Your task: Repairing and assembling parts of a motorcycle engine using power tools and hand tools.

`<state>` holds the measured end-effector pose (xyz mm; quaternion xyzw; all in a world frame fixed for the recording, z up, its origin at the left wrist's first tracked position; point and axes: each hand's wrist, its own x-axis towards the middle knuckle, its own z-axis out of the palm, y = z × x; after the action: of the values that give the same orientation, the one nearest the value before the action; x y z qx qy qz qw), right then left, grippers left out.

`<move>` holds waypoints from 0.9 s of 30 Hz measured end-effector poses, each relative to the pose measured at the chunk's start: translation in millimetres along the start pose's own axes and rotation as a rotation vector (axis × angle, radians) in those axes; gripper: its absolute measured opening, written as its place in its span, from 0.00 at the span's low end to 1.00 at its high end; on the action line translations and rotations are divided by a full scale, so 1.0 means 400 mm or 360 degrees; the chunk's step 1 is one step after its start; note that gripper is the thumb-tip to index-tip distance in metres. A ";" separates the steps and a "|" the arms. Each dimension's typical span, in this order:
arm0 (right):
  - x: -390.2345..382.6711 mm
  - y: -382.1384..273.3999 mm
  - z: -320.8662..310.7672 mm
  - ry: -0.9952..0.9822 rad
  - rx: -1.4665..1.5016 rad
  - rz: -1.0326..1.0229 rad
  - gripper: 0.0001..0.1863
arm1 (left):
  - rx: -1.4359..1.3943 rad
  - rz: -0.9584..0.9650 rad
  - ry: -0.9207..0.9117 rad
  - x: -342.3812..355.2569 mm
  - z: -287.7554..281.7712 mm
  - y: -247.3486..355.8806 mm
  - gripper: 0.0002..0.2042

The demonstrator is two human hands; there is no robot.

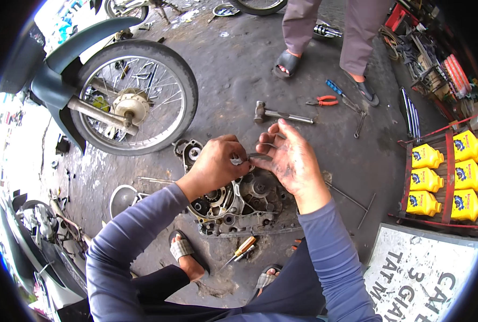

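An open grey engine case (239, 206) with gears and bearings lies on the oily concrete between my feet. Above it my left hand (216, 163) pinches a small shiny metal part (238, 160) at its fingertips. My right hand (291, 161), smeared with grease, meets it from the right, its thumb and fingertips touching the same small part while the other fingers spread upward. Both hands hover just over the case's upper edge. What the part is exactly is too small to tell.
A hammer (279, 114), red-handled pliers (323, 100) and a blue-handled tool (336, 89) lie beyond the case; a screwdriver (242, 249) lies near my sandal. A motorcycle front wheel (134, 99) stands left. Another person's legs (325, 37) stand behind. Yellow oil bottles (443, 174) fill a red rack at right.
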<state>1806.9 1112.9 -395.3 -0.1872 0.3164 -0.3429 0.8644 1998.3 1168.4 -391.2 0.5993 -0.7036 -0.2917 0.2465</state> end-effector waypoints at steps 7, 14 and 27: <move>-0.224 -0.075 -0.080 -0.0131 -0.0305 -0.0648 0.12 | -0.0464 -0.0209 -0.0045 -0.331 -0.124 0.104 0.05; -0.344 -0.028 -0.489 0.0721 -0.0485 -0.0830 0.09 | -0.0121 -0.1507 -0.0037 -0.696 0.286 -0.281 0.13; -0.561 0.148 -0.884 0.1202 -0.2872 0.0015 0.07 | -0.0043 -0.0956 -0.0822 -0.776 0.447 -0.348 0.10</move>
<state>1469.4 1276.0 -591.4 -0.6549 0.7167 -0.0058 0.2396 2021.0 1479.9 -615.2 0.6820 -0.5320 -0.5012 -0.0270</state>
